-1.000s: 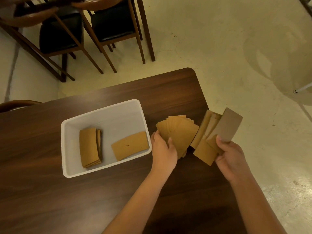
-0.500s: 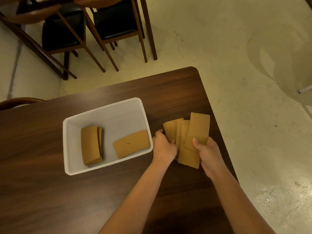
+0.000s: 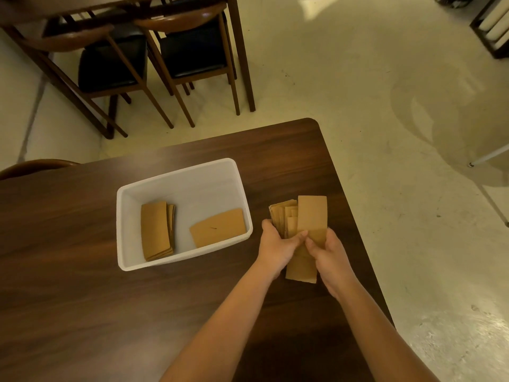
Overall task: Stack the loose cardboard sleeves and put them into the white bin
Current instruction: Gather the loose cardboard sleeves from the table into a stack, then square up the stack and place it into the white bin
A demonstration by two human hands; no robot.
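Both my hands are on the bundle of flat brown cardboard sleeves, near the right edge of the dark wood-grain table. Left hand is clamped on the bundle's left side, right hand on its right side, thumbs nearly touching on top. The bundle is not squared: one long sleeve sticks out toward me between the wrists, another sticks out past my fingers on the far side, and shorter ones are fanned at the far left corner. Cannot tell whether the bundle rests on the table or is lifted.

Just left of my left hand is the white rectangular plastic bin, standing on the table. Inside: single flat brown sleeve lying near the wall closest to my left hand, neat brown sleeve stack further left.

Beyond the table, pale floor. Further out and left of the hands, two wooden chairs with black seats, tucked under another table.
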